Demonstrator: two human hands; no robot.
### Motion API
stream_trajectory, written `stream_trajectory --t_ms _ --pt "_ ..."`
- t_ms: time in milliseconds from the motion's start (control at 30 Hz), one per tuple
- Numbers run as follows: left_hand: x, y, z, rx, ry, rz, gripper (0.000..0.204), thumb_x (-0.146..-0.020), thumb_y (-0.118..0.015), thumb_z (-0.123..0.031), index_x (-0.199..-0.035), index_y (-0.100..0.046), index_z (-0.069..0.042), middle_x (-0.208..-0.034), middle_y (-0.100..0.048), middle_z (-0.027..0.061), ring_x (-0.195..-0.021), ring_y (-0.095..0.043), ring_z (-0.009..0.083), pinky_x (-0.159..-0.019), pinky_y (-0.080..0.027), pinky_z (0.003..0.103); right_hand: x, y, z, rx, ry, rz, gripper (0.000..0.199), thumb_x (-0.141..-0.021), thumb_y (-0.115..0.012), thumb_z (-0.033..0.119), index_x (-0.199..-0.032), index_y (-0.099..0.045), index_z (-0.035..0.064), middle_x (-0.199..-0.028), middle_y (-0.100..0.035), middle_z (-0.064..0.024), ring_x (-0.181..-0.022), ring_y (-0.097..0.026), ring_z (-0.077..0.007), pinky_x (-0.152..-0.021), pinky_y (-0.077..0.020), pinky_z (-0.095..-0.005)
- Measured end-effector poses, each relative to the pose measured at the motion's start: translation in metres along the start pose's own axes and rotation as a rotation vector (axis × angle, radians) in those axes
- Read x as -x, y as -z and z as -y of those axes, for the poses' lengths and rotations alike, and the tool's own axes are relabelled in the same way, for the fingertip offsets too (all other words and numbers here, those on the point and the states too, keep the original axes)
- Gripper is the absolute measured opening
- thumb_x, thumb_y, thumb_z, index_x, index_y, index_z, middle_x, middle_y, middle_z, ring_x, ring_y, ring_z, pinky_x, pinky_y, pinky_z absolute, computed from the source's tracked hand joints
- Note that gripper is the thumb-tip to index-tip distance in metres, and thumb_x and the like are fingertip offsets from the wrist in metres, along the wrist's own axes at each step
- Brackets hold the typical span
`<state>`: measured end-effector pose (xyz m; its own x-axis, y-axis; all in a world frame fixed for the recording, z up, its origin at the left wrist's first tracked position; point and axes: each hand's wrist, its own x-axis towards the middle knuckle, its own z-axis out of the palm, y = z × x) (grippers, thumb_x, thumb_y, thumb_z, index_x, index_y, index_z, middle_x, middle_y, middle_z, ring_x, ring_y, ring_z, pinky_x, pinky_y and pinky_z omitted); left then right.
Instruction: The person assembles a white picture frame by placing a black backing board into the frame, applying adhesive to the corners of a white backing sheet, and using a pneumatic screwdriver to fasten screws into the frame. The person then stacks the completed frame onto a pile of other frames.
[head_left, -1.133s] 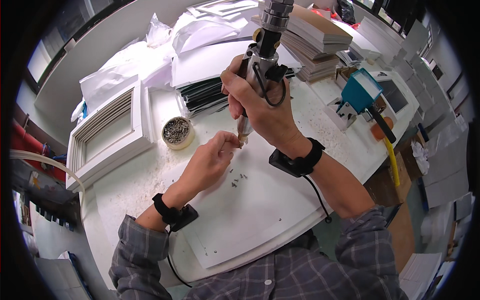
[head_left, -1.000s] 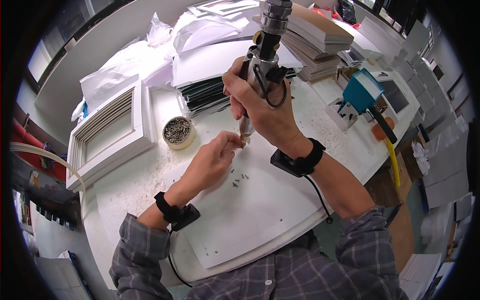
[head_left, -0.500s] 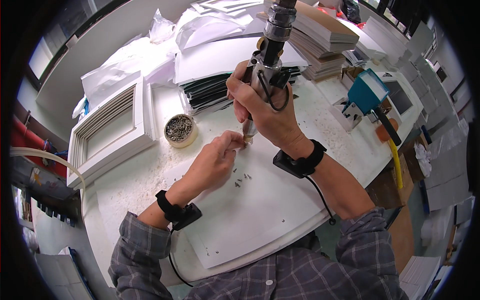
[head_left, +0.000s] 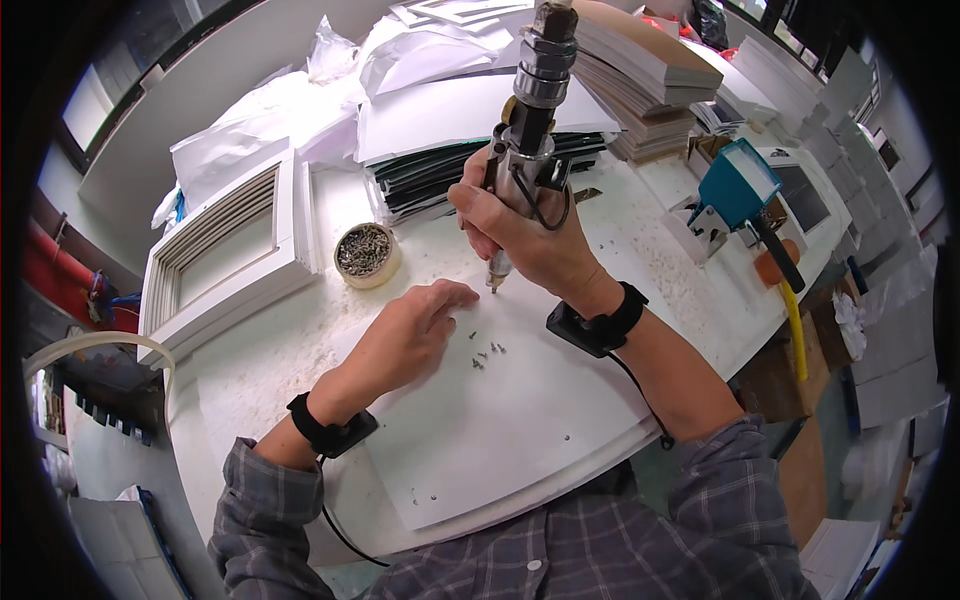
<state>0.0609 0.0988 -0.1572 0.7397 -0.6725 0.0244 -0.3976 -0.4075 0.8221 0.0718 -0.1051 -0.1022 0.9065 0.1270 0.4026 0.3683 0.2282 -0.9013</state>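
My right hand [head_left: 535,235] is wrapped round a silver pneumatic screwdriver [head_left: 523,165], held upright with its tip on or just above a white panel [head_left: 520,420]. My left hand [head_left: 405,335] rests just left of the tip, fingers stretched out, with nothing visible in them. Several small loose screws [head_left: 480,360] lie on the panel below the tip. Single screw heads or holes show near the panel's front edge. A round tub of screws [head_left: 366,255] stands beyond my left hand.
White frames [head_left: 225,265] are stacked at the left. Behind lie a pile of dark-edged sheets [head_left: 430,185] and a tall stack of boards [head_left: 650,60]. A teal tool with a black handle [head_left: 740,185] stands at the right, near a yellow hose [head_left: 797,335]. Debris dusts the table.
My left hand has drawn back left from the screwdriver tip, and its fingers have straightened. The screwdriver has shifted slightly, still in my right hand.
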Motion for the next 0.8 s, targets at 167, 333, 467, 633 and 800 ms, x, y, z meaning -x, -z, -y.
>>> stream_trajectory --t_ms 167,333,467,633,800 --pt "0.008 -0.003 0.007 -0.324 -0.269 -0.036 0.025 -0.095 -0.063 0.0 -0.119 -0.068 -0.007 -0.119 -0.07 0.0076 -0.114 -0.063 0.0312 -0.099 -0.053 0.04 -0.005 -0.003 0.032 0.026 0.135 -0.046 0.019 -0.097 -0.07 0.023 -0.095 -0.067 0.004 -0.069 -0.06 0.0013 -0.054 -0.054 -0.005 -0.05 -0.0445 -0.0237" --pt "0.005 -0.003 -0.002 -0.476 -0.352 0.023 0.019 -0.092 -0.067 -0.004 -0.111 -0.069 -0.007 -0.113 -0.069 0.0069 -0.106 -0.064 0.0302 -0.092 -0.055 0.039 0.01 0.013 0.05 -0.014 0.194 -0.053 0.021 -0.102 -0.063 0.024 -0.095 -0.055 0.0061 -0.085 -0.06 -0.0048 -0.051 -0.049 -0.0067 -0.049 -0.0464 -0.0274" --pt "-0.001 -0.003 -0.006 -0.603 -0.357 0.11 0.011 -0.094 -0.063 -0.006 -0.103 -0.064 -0.002 -0.098 -0.065 0.0089 -0.096 -0.063 0.0303 -0.085 -0.054 0.041 0.025 0.022 0.057 -0.085 0.215 -0.063 0.019 -0.105 -0.06 0.025 -0.103 -0.051 0.0094 -0.091 -0.057 -0.0048 -0.05 -0.046 -0.0054 -0.048 -0.0445 -0.0249" --pt "0.0 -0.009 0.0 -0.769 -0.399 0.048 0.013 -0.091 -0.069 -0.007 -0.097 -0.059 -0.002 -0.093 -0.064 0.0119 -0.09 -0.066 0.0307 -0.077 -0.055 0.041 0.035 0.018 0.061 -0.132 0.198 -0.077 0.02 -0.106 -0.059 0.029 -0.103 -0.05 0.0112 -0.091 -0.054 -0.0029 -0.051 -0.044 -0.0045 -0.05 -0.0431 -0.0233" --pt "0.013 0.0 -0.007 -0.41 -0.201 -0.012 0.014 -0.088 -0.067 -0.004 -0.095 -0.055 0.0 -0.085 -0.066 0.0143 -0.076 -0.067 0.0328 -0.069 -0.054 0.039 0.047 0.0 0.065 -0.181 0.189 -0.098 0.02 -0.107 -0.054 0.03 -0.107 -0.049 0.0107 -0.092 -0.052 -0.0014 -0.052 -0.045 -0.0034 -0.05 -0.0428 -0.0215"
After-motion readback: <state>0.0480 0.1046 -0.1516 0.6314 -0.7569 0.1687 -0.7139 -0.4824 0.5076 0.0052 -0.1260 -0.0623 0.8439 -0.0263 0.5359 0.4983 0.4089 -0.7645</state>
